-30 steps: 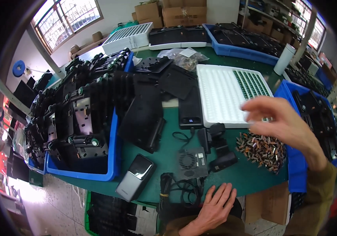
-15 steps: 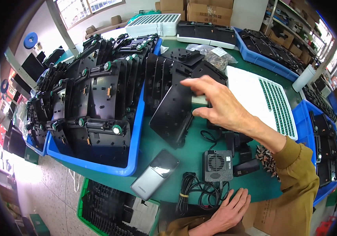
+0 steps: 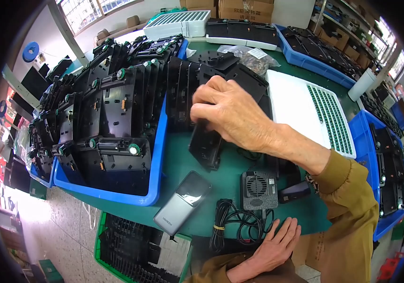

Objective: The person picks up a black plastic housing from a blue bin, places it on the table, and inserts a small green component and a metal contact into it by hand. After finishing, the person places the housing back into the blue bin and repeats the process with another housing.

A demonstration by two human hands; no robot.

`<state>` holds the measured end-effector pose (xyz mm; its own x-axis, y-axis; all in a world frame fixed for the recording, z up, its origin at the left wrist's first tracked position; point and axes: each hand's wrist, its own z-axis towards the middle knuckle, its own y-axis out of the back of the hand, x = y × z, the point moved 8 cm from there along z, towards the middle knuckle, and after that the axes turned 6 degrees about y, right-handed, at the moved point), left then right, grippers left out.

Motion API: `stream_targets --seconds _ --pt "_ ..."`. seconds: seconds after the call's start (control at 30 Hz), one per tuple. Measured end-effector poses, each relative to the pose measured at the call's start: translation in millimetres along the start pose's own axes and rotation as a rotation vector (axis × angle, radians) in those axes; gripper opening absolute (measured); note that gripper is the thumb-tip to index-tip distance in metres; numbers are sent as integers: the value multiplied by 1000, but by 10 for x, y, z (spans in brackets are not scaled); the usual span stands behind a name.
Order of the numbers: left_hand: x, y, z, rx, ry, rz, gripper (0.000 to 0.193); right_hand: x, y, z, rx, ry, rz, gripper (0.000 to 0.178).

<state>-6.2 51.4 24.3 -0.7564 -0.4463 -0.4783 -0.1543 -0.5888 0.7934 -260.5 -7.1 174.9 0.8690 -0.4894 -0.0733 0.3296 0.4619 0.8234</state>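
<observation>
My right hand (image 3: 232,111) is closed over the upper end of a black plastic panel (image 3: 205,150), which stands tilted above the green table. The fingers hide where they meet it. Behind and left of this hand, several similar black panels (image 3: 178,89) stand upright in a row, and more black parts (image 3: 244,78) lie stacked. My left hand (image 3: 277,247) lies flat at the table's near edge, fingers stretched, holding nothing. Just beyond it are a coiled black cable (image 3: 220,226) and a small dark grey fan device (image 3: 258,188).
At left a blue bin (image 3: 157,181) is piled with black panels carrying green-rimmed parts. A grey power bank (image 3: 183,203) lies near the front. At right are a white tray (image 3: 291,104) of small green pieces and another blue bin (image 3: 364,137). A green crate (image 3: 100,240) sits below.
My right hand has moved left and closed from an open reach onto the black panel, which now shows narrower. The left hand stays flat in place. The whole view has shifted slightly.
</observation>
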Motion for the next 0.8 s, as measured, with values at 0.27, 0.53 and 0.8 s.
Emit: stream_targets --seconds 0.27,0.53,0.8 --pt "-4 17 -7 16 -11 14 52 -27 585 -277 22 -84 108 18" --pt "37 129 64 -100 -4 -88 62 193 1796 -1442 -610 -855 294 16" --pt "72 271 96 -235 56 -292 52 1543 1640 -3395 -947 -1606 856 45"
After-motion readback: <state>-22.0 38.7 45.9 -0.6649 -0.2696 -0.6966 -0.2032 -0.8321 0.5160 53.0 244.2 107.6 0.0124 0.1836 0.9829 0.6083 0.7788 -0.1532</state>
